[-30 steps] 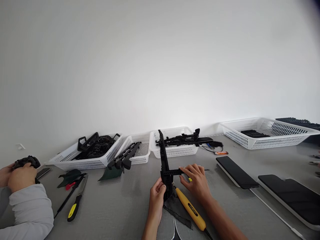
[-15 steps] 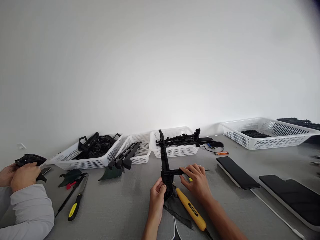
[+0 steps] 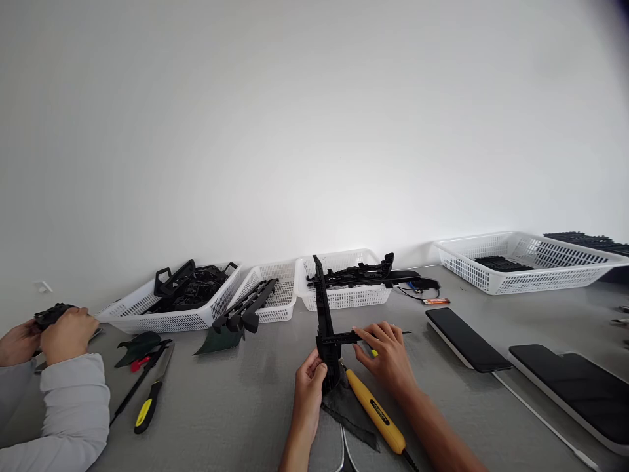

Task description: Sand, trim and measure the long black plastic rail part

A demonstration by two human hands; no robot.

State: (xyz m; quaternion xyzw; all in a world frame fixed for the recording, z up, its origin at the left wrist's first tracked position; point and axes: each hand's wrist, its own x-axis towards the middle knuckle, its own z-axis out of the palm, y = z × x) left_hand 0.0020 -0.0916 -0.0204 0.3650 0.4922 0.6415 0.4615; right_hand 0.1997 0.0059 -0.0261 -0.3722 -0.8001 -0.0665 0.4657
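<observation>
My left hand point(image 3: 309, 383) grips the lower end of a long black plastic frame part point(image 3: 323, 314) that stands upright on the grey table point(image 3: 236, 413). My right hand point(image 3: 386, 357) pinches a short black cross arm sticking out of that part to the right. A yellow-handled screwdriver point(image 3: 374, 412) lies under my right wrist, partly on a dark cloth point(image 3: 348, 414).
Three white baskets point(image 3: 189, 321) point(image 3: 282, 298) point(image 3: 346, 298) with black parts line the back; a larger one point(image 3: 521, 265) sits far right. Two dark flat panels point(image 3: 466, 337) point(image 3: 582, 387) lie right. A co-worker's hands point(image 3: 59, 331) hold a black part at left, near a yellow-black screwdriver point(image 3: 152, 400).
My hands and the frame part stay still. The co-worker at left has turned and lowered the black part in their hands.
</observation>
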